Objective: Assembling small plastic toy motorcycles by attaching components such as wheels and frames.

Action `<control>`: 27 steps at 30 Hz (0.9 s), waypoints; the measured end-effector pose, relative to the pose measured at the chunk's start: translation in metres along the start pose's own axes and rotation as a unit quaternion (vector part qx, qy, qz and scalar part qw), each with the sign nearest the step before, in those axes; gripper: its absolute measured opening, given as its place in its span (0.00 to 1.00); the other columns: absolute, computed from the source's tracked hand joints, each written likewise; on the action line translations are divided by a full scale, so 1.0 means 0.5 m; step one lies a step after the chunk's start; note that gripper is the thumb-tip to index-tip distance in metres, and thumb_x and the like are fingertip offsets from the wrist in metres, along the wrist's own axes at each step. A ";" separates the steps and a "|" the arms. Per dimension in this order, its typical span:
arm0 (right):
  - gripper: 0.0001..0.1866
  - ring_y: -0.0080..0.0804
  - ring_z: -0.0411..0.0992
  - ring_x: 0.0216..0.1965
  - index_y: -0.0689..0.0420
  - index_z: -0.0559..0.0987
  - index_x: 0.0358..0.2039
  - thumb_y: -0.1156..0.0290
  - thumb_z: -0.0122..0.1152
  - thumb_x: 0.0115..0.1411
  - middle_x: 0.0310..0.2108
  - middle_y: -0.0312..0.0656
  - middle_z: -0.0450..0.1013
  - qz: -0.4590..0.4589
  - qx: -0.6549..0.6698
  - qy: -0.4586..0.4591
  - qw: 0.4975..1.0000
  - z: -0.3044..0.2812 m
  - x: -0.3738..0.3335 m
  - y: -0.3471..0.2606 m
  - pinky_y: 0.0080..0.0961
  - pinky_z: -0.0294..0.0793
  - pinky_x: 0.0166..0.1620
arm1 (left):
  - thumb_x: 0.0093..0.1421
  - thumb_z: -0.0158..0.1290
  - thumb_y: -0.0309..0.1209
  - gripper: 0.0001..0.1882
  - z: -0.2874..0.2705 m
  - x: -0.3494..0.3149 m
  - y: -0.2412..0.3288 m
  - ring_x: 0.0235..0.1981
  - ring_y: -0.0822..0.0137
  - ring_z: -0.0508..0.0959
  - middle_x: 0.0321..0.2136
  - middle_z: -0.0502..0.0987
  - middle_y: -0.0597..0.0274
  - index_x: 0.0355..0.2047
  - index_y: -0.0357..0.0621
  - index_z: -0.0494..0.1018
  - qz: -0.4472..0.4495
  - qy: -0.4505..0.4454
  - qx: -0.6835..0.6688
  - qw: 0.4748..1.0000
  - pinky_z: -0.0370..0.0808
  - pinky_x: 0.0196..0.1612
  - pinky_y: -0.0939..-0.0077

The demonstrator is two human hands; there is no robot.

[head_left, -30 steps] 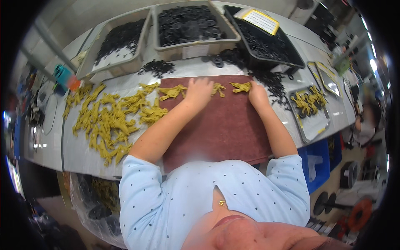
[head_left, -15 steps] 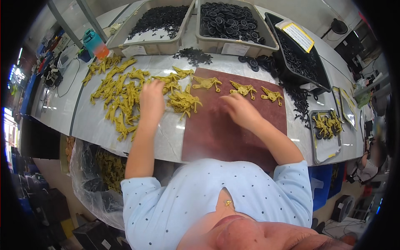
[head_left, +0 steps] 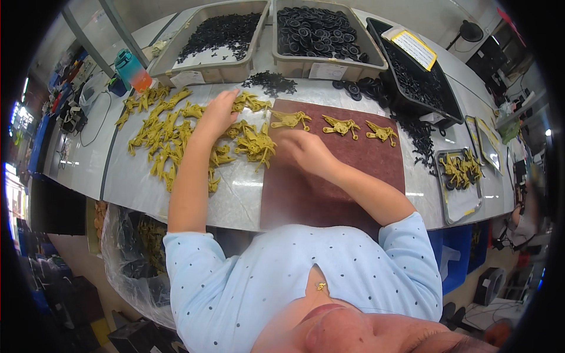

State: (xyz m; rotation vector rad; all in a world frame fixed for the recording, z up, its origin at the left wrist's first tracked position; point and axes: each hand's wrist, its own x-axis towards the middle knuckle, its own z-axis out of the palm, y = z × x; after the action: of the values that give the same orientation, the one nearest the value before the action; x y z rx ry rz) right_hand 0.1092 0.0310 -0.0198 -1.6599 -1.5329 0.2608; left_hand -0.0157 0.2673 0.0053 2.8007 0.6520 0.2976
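My left hand (head_left: 220, 113) reaches over the far side of a spread of yellow plastic parts (head_left: 159, 126). Its fingers are drawn together beside a few yellow parts (head_left: 252, 102); what they grip is hidden. My right hand (head_left: 307, 152) is over the left side of a dark red mat (head_left: 359, 182), close to a small heap of yellow parts (head_left: 256, 143). The fingers of that hand are curled and smeared by motion, so their hold does not show. Along the mat's far edge lie three separate yellow parts, one at the left (head_left: 290, 119), one midway (head_left: 340, 126) and one at the right (head_left: 381, 133).
Behind stand a grey bin (head_left: 203, 73) of small black pieces and a grey bin (head_left: 300, 66) of black wheels. A black bin (head_left: 406, 88) is at the right. Loose black pieces (head_left: 269, 83) lie nearby. A metal tray (head_left: 456, 206) holds yellow parts with wheels. A bottle (head_left: 132, 70) stands far left.
My left hand has moved farther away across the yellow parts. My right hand has moved left and slightly nearer, from the mat's middle toward the small heap.
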 end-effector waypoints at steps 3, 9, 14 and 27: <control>0.16 0.18 0.69 0.35 0.60 0.73 0.51 0.66 0.50 0.66 0.35 0.38 0.73 0.256 0.434 -0.029 0.863 -0.027 0.025 -0.020 0.20 0.72 0.40 | 0.47 0.59 0.20 0.31 0.004 -0.042 0.088 0.48 0.53 0.73 0.47 0.72 0.50 0.54 0.39 0.66 0.139 0.110 -0.175 0.969 0.70 0.50 0.68; 0.15 0.21 0.69 0.36 0.64 0.72 0.47 0.67 0.52 0.65 0.39 0.36 0.71 0.238 0.601 -0.087 0.758 -0.060 0.007 -0.064 0.21 0.72 0.41 | 0.42 0.59 0.18 0.31 0.019 -0.104 0.172 0.47 0.51 0.72 0.46 0.71 0.53 0.50 0.39 0.68 0.194 0.208 -0.164 0.945 0.70 0.50 0.62; 0.11 0.20 0.69 0.34 0.62 0.74 0.42 0.68 0.53 0.64 0.36 0.36 0.72 0.293 0.644 -0.044 0.705 -0.058 -0.017 -0.073 0.20 0.70 0.39 | 0.42 0.62 0.22 0.34 0.025 -0.119 0.208 0.53 0.49 0.68 0.53 0.65 0.52 0.53 0.41 0.68 0.229 0.200 -0.107 0.946 0.69 0.53 0.62; 0.08 0.36 0.70 0.27 0.63 0.74 0.32 0.70 0.55 0.58 0.28 0.47 0.71 0.082 0.151 0.018 0.985 -0.056 -0.063 -0.108 0.31 0.69 0.32 | 0.42 0.61 0.28 0.33 0.037 -0.133 0.192 0.54 0.63 0.71 0.55 0.67 0.58 0.52 0.42 0.69 0.169 -0.013 -0.494 0.853 0.74 0.49 0.72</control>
State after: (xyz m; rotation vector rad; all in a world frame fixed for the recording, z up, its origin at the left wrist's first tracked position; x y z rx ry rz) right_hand 0.0810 -0.0149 0.0227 -1.5389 -1.2602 0.5213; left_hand -0.0306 0.1501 0.0058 1.8732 -0.0548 0.4847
